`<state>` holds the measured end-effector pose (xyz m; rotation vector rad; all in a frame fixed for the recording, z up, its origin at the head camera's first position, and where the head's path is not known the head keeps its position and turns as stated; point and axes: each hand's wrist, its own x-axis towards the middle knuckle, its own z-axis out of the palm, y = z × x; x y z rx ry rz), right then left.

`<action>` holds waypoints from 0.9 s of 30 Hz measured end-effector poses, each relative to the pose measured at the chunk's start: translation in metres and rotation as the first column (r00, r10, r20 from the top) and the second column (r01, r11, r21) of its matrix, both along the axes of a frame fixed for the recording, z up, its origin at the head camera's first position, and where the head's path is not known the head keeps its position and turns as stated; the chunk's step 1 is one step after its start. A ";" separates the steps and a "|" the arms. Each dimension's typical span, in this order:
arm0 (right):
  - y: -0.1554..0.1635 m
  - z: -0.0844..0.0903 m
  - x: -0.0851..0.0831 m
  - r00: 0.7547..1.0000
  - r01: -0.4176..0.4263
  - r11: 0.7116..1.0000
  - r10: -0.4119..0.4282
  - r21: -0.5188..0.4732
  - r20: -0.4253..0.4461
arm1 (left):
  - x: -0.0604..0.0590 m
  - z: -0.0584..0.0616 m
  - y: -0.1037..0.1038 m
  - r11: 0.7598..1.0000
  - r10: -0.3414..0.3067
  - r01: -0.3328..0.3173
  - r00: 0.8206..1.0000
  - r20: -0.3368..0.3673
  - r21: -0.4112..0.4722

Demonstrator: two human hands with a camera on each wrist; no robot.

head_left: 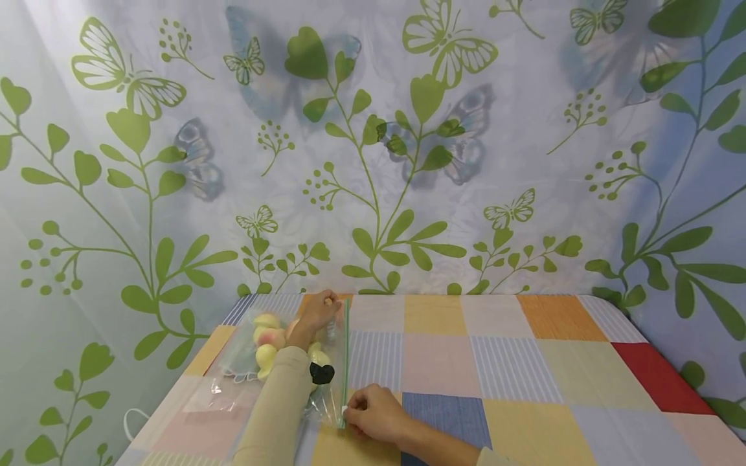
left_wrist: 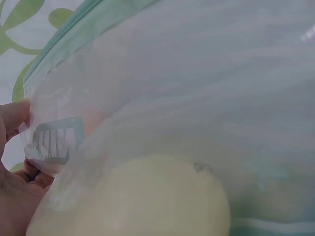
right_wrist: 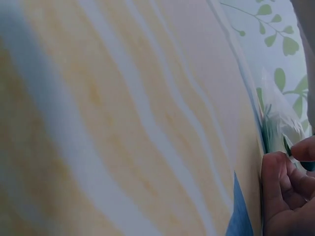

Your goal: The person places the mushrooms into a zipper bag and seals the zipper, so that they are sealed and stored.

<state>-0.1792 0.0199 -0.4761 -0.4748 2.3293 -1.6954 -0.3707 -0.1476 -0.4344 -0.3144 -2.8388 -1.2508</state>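
Note:
A clear zip bag (head_left: pixel 335 388) with a green closure strip lies on the table's left part. Inside show several yellow and pink, fruit-like pieces (head_left: pixel 271 338); one pale yellow rounded piece (left_wrist: pixel 142 196) fills the lower left wrist view, seen through the plastic. My left hand (head_left: pixel 317 314) reaches across the bag and pinches its far end beside the green strip, thumb and fingers on the plastic. At the near end, my right hand (head_left: pixel 379 413) pinches the strip's corner, where a small white bit shows at the fingertips. In the right wrist view, my right hand (right_wrist: pixel 290 191) sits at the right edge.
A patchwork cloth (head_left: pixel 513 369) covers the table. White looped cords (head_left: pixel 237 377) and a loose clear plastic sheet (head_left: pixel 210 398) lie at the bag's left. A curtain (head_left: pixel 373 162) with green leaves and butterflies hangs behind the table. A white cable (head_left: pixel 131 421) curves at the left edge.

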 end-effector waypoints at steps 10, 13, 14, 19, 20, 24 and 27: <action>0.003 0.002 0.007 0.999 -0.034 0.999 0.034 0.016 0.015 | -0.001 -0.003 0.001 1.000 0.003 -0.003 1.000 0.006 0.006; 0.003 0.001 0.008 1.000 -0.031 1.000 0.031 0.006 0.007 | -0.003 -0.003 0.001 1.000 0.011 -0.011 1.000 0.011 0.009; 0.002 0.001 0.008 1.000 -0.027 1.000 0.027 0.002 0.006 | -0.003 -0.003 0.001 1.000 0.016 -0.016 1.000 0.004 0.010; 0.001 -0.002 0.009 1.000 -0.001 1.000 0.001 -0.006 -0.008 | -0.003 -0.001 0.001 0.999 0.044 -0.044 0.999 -0.031 0.014; 0.001 -0.002 0.009 1.000 0.003 1.000 -0.003 -0.003 -0.010 | -0.003 -0.002 0.001 0.999 0.047 -0.047 0.998 -0.032 0.013; 0.001 -0.003 0.011 1.000 0.006 1.000 -0.006 -0.001 -0.002 | -0.003 -0.004 0.002 0.999 0.030 -0.030 0.999 -0.039 -0.019; 0.001 -0.005 0.012 1.000 0.004 1.000 -0.004 0.002 0.008 | -0.003 -0.006 0.004 0.998 -0.003 -0.001 0.997 -0.076 -0.056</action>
